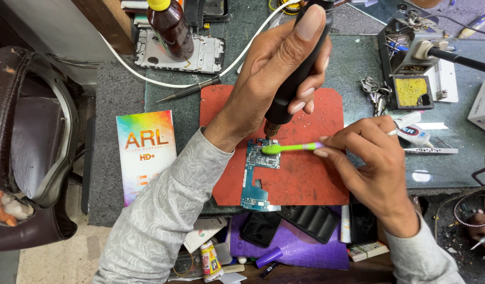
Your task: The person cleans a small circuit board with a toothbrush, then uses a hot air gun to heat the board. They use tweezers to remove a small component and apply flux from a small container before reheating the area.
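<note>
Circuit board lies flat on red mat, on the counter. Right hand: fingers pinched on green toothbrush, its head touching the board's upper end. Left hand: fingers wrapped around black tool, tip at board's top edge, just above the brush head. Brown bottle beyond.

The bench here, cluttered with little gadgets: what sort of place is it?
Most likely a phone repair workbench. A bare circuit board lies on a red mat, a stripped phone frame sits further back, and a soldering iron stand with its sponge is at the right.
</note>
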